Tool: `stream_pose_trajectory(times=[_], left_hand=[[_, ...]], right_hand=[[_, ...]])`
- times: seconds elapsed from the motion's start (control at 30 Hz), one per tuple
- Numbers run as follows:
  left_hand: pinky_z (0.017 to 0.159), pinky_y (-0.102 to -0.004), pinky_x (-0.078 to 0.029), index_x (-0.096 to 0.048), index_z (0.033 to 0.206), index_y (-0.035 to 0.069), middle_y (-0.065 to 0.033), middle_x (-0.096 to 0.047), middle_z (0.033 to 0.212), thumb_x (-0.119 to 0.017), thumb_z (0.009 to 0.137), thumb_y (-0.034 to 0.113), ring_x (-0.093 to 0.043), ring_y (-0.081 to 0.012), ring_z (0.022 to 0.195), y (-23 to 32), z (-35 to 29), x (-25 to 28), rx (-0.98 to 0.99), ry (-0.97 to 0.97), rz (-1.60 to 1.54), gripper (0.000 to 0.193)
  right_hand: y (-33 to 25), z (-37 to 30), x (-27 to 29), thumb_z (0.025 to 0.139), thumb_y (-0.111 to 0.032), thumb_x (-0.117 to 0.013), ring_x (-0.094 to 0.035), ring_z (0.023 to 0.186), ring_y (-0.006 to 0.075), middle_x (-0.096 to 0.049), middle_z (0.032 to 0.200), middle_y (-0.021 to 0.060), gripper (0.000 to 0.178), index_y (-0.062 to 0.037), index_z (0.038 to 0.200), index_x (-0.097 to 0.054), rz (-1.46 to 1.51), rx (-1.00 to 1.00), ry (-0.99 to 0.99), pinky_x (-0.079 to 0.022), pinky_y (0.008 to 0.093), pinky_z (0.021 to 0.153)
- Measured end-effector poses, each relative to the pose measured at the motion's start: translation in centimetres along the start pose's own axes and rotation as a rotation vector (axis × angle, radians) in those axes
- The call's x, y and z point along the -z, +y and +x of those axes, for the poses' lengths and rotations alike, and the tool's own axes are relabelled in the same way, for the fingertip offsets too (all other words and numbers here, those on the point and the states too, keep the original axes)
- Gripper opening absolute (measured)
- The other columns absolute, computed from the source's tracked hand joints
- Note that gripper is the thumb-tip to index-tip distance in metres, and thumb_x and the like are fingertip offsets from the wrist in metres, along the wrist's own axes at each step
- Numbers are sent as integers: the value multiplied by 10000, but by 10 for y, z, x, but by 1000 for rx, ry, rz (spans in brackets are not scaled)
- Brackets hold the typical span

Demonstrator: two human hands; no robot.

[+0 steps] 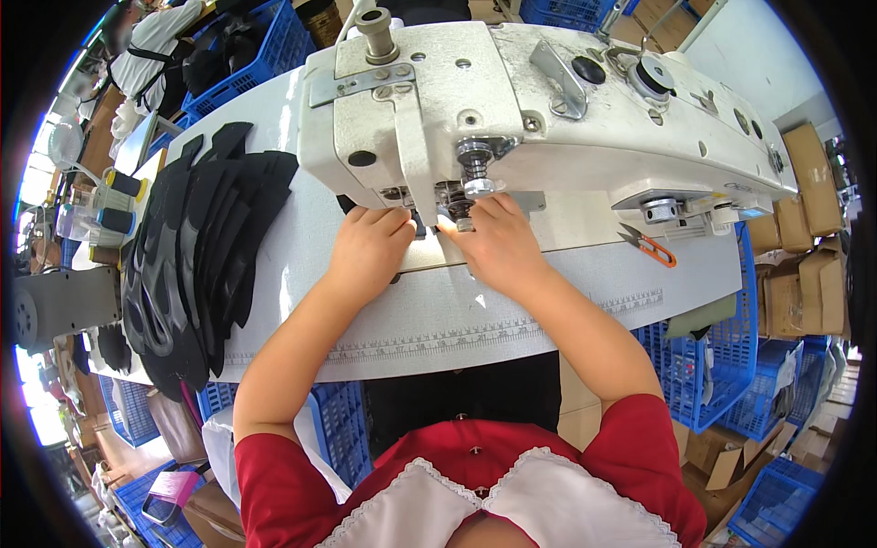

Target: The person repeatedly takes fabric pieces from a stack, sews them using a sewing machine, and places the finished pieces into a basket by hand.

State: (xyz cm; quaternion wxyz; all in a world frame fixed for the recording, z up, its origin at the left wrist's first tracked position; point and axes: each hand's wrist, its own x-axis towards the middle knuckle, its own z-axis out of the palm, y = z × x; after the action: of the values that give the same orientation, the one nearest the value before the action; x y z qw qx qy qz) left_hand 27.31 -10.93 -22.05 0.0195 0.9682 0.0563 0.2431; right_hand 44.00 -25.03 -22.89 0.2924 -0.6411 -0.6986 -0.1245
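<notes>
A white industrial sewing machine point(420, 100) stands over the pale table, its needle and presser foot area between my two hands. My left hand point(370, 242) is closed, fingers curled down just left of the needle. From under it peeks a black fabric piece point(345, 204), mostly hidden by the hand and the machine head. On the other side, my right hand point(498, 245) is closed too, its thumb reaching in beside the presser foot where a dark edge shows. Both hands press the piece at the machine bed; its full shape cannot be seen.
A stack of black cut pieces point(196, 247) lies on the table at left. Orange-handled thread snips point(653, 247) rest at right. A printed ruler point(457, 340) runs along the table's near edge. Thread spools point(117, 219) stand far left; blue crates point(703, 365) surround the table. A person point(160, 55) sits beyond.
</notes>
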Motion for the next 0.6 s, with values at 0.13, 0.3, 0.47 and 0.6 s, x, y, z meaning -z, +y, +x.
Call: stream_pose_trajectory(times=[0.13, 0.3, 0.47, 0.6], left_hand=[[783, -350, -479, -652, 825, 64, -16, -627, 914, -609, 687, 94, -609, -199, 894, -2, 1, 2, -23, -1, 43, 148], [768, -356, -489, -658, 840, 57, -12, -630, 912, -619, 691, 95, -607, -209, 893, -5, 1, -2, -25, -1, 47, 158], [755, -361, -491, -669, 866, 53, -12, -630, 905, -629, 715, 97, -604, -214, 886, -10, -1, -5, -2, -43, 76, 163], [743, -365, -487, -672, 850, 61, -6, -632, 873, -632, 737, 102, -611, -218, 843, -8, 2, -5, 21, -49, 108, 127]], right_hand=[[2, -1, 0, 716, -75, -605, -574, 992, 248, -633, 960, 70, 102, -68, 797, -667, 18, 1, -10, -409, 392, 1004], [5, -1, 0, 724, -69, -596, -576, 1004, 254, -639, 997, 76, 136, -48, 845, -656, 49, 4, -24, -418, 393, 998], [5, 1, -1, 728, -61, -590, -578, 1014, 259, -635, 998, 81, 153, -42, 865, -653, 46, 3, -34, -434, 381, 975], [7, 0, -3, 730, -58, -585, -572, 1027, 260, -630, 1008, 86, 161, -39, 873, -657, 26, -5, -40, -430, 380, 977]])
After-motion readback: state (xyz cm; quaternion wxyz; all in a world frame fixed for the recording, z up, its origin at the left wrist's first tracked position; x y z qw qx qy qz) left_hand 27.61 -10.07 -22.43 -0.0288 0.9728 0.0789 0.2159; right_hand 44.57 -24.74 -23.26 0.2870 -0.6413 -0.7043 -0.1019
